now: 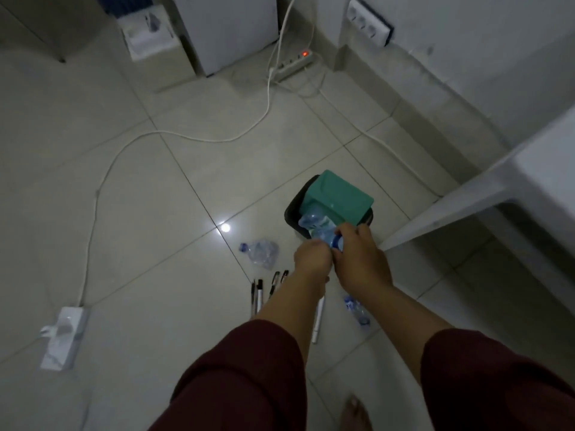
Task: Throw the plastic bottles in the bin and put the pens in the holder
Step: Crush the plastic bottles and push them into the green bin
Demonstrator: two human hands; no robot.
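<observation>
Floor: pale glossy tile (130, 194), dim light, one bright reflection near centre; open room lay to the left and centre, crossed only by a white cable (102, 181) running to a white power adapter (62, 340). Right edge was bounded by a white table frame (466, 197); far edge by a white cabinet (230, 29) and a power strip (294, 63) with a red lamp lit.

Bin (294, 209): dark, small, with a green swing lid (342, 194), standing just left of the table frame.

Left hand (311, 259) and right hand (362, 259): side by side over the bin's near rim, fingers curled shut on one crumpled clear plastic bottle (317, 225) with a blue cap, its body at the bin opening.

Second crushed bottle (263, 250): on the tile, left of the hands, apart from the bin.

Third bottle (356, 309): on the tile, under the right forearm.

Pens (259, 293): several, slender, dark and white, lying roughly parallel beneath the left forearm.

Maroon sleeves (242, 377).
</observation>
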